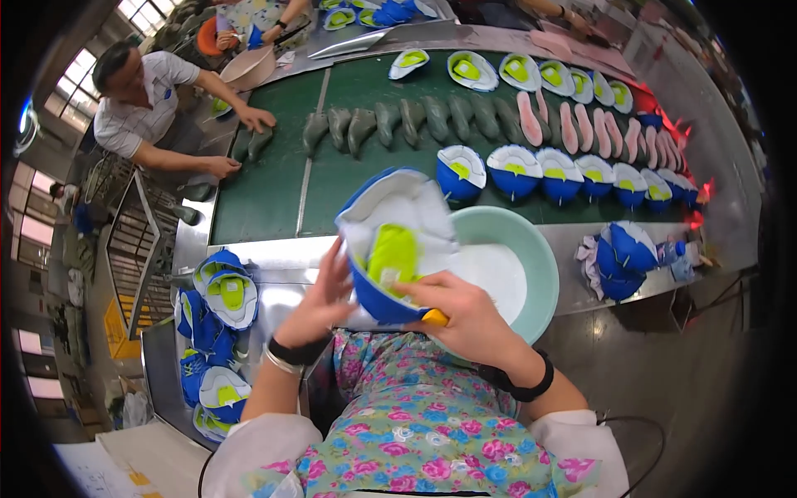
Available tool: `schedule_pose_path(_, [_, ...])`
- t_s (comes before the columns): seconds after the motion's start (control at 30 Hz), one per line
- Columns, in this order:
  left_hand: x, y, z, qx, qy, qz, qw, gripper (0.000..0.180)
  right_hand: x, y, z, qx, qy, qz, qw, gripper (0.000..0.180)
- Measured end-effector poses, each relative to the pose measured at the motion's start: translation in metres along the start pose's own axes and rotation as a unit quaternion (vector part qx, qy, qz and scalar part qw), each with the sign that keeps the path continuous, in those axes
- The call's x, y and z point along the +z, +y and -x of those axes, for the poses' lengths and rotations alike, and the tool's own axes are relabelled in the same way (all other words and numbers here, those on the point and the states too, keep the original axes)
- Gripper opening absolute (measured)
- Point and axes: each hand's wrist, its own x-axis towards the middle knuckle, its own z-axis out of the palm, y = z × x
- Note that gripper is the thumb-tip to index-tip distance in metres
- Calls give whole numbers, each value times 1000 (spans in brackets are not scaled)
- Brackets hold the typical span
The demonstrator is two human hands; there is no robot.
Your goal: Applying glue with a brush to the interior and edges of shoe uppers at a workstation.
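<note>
At centre, my left hand (320, 300) and right hand (461, 315) gripping a blue shoe upper (390, 249), over a pale green basin (531, 257), orange tool (434, 316) at 5 o'clock mostly hidden under my fingers, basin's near rim cut off.

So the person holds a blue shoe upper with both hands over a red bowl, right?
Not quite: the bowl is pale green, not red. The head view shows both the left hand and right hand holding the blue shoe upper over it.

Both forearms come up from lower edge, bent inward. L hand (320, 299) raised, fingers spread upward, wrist banded. R hand (461, 311) curled, fingers closed, knuckles up, wrist banded.
</note>
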Motion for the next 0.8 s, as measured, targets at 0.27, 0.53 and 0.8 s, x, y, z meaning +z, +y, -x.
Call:
schedule_pose_path(0.27, [33, -45, 31, 17, 251, -226, 941, 54, -5, 11, 15, 29, -113, -100, 988, 21])
schedule_pose_path(0.53, [1, -61, 116, -276, -51, -125, 952, 29, -23, 161, 61, 357, 129, 67, 923, 26])
schedule_pose_path(0.8, [39, -48, 69, -227, 152, 168, 947, 56, -4, 185, 83, 278, 160, 148, 936, 15])
